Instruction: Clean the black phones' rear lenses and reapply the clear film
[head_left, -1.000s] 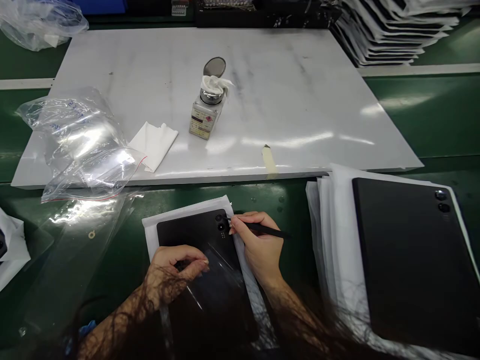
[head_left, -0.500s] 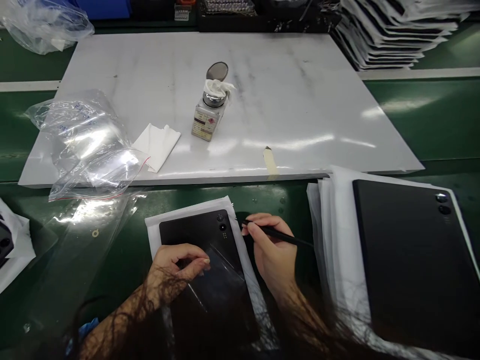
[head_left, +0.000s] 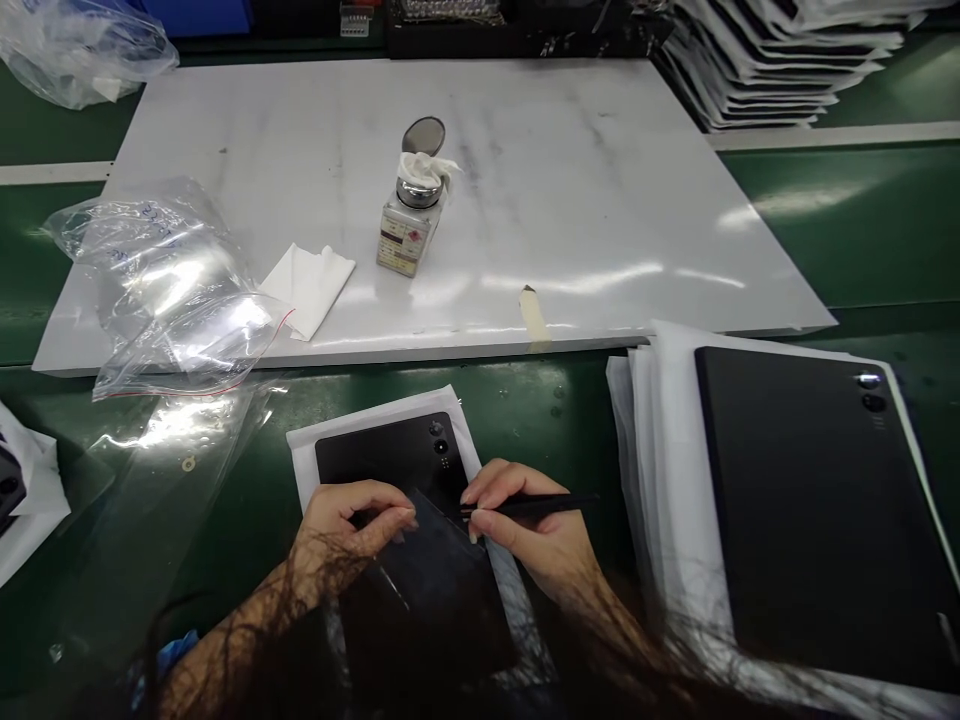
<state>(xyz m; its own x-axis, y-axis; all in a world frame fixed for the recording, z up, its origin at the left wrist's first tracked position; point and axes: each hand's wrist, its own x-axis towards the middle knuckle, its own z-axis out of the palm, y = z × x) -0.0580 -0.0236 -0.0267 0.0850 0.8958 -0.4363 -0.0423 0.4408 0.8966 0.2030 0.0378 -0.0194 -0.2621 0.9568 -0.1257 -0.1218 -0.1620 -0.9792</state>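
Note:
A black tablet (head_left: 427, 625) lies back side up on a white sleeve (head_left: 375, 408), its camera lenses at the upper right corner. My left hand (head_left: 341, 530) is closed in a pinch over the tablet, on the edge of a small clear plastic film (head_left: 442, 550) whose glinting edges show above the black back. In my right hand (head_left: 536, 520) is a slim black pen-like tool (head_left: 536, 503), gripped between thumb and fingers. Its tip points left, close to the film's right edge; whether they touch, I cannot tell.
On the right, another black tablet (head_left: 817, 520) rests on stacked white sleeves (head_left: 671, 480). A grey board (head_left: 600, 200) behind carries a bottle (head_left: 405, 235) with an open lid, a folded white cloth (head_left: 311, 290) and a clear zip bag (head_left: 180, 290). Wrapped items are stacked (head_left: 780, 60) at back right.
My right hand has moved left and down with the black tool, from beside the tablet to over its right edge. My left hand keeps its pinch. The view has shifted slightly.

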